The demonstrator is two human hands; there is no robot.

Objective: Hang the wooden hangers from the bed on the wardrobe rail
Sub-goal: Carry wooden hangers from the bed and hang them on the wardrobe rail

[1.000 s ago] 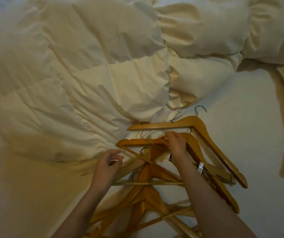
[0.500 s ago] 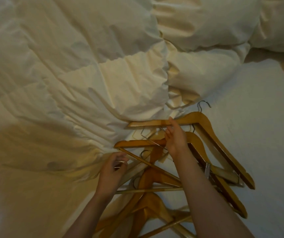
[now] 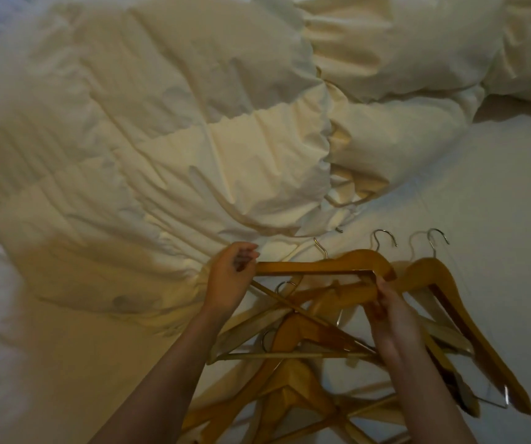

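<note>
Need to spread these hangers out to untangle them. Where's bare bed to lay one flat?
Flat sheet lies bare right of the duvet, beyond the hooks. Crowded: the hanger pile between the left hand and right hand, and down to the near edge.

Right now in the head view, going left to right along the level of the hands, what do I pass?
Rumpled cream duvet → left hand gripping the end of a wooden hanger → right hand on the hanger pile → separate hanger farther right → bare white sheet.
</note>
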